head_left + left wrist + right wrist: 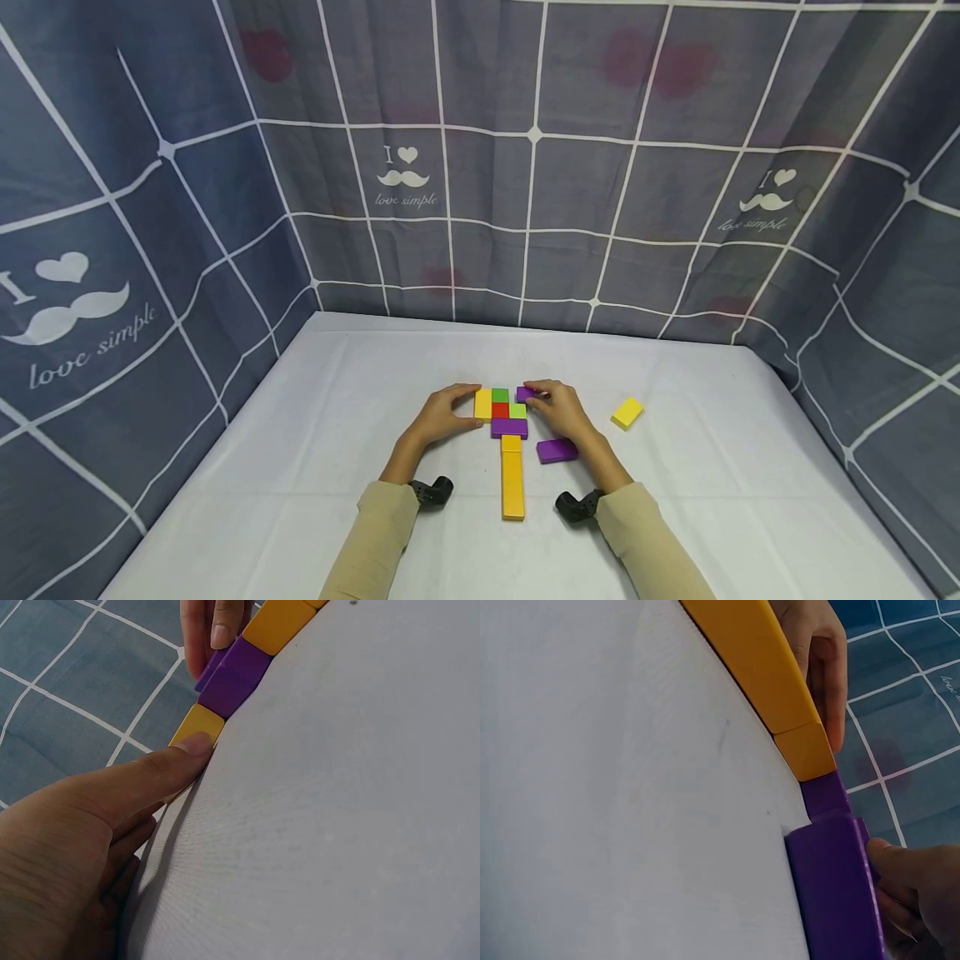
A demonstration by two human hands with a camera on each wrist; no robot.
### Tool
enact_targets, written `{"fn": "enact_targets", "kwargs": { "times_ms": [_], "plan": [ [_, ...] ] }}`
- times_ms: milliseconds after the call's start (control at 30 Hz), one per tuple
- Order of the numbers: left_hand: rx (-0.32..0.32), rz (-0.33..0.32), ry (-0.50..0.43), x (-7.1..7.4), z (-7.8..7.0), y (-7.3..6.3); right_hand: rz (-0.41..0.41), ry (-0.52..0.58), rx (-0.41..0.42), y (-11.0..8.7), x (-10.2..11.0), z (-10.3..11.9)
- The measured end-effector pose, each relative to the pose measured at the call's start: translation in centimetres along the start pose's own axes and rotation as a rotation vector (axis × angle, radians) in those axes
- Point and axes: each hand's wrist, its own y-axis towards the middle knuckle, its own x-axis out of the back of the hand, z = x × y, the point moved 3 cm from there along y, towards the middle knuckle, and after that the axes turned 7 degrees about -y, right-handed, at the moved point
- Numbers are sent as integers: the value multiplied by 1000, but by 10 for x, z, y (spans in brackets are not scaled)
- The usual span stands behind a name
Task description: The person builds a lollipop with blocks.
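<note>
Yellow block (483, 404) pinched by your left hand (438, 417), purple block (521, 394) by your right hand (561, 408), between table's (300, 467) side edges.

We've got L hand (444, 414) pinching a yellow blk (483, 404), R hand (561, 408) pinching a half-hidden purple blk (522, 393) just beside the top green blk (500, 395); nr R forearm (609, 465) we spot a loose purple blk (557, 451) on the white worktop (375, 358).

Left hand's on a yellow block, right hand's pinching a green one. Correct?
Not green: the right hand is pinching a purple block, as the head view shows. The left hand is on a yellow block, as you say.
</note>
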Motion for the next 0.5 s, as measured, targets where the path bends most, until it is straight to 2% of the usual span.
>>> {"fn": "enact_targets", "kwargs": {
  "times_ms": [500],
  "plan": [
    [14,-6,-10,1,-2,-1,68,-11,10,0,-6,-1]
  ]
}}
